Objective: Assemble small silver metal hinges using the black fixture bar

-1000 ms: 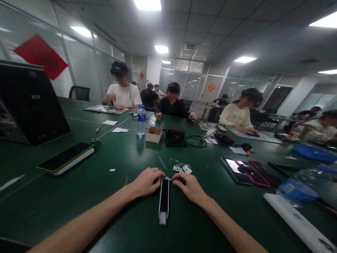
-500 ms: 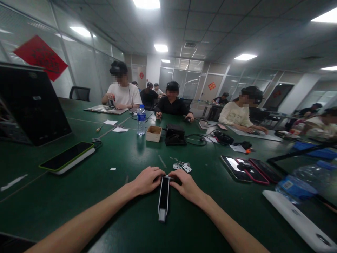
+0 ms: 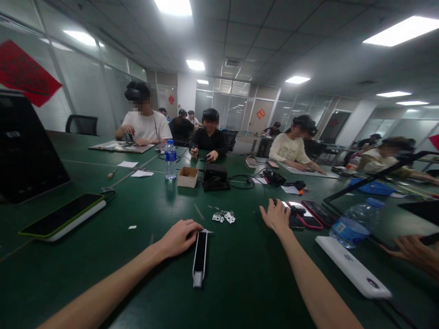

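Observation:
On the green table [image 3: 236,274] before me lies a long, narrow black object with white edges [image 3: 200,253] and a light grey block at its near end; its exact kind I cannot make out. My left hand [image 3: 181,236] is closed at its far end, thumb and fingers curled at a thin metal bar there. My right hand [image 3: 277,217] is away to the right, empty, fingers apart, over the left edge of a phone [image 3: 297,222] that it partly covers. Between the hands, farther off, lie several small metal plates [image 3: 224,216].
A phone with a red edge [image 3: 313,215] lies right of my right hand. Nearer stand a water bottle [image 3: 356,221] and a white device [image 3: 353,267]. Another person's hand [image 3: 416,251] shows at far right. Ahead are a cardboard box [image 3: 187,177] and a black stand [image 3: 216,177].
My right hand has let go of the narrow object's far end and moved right to the phones. My left hand stays at the object. The view has turned right.

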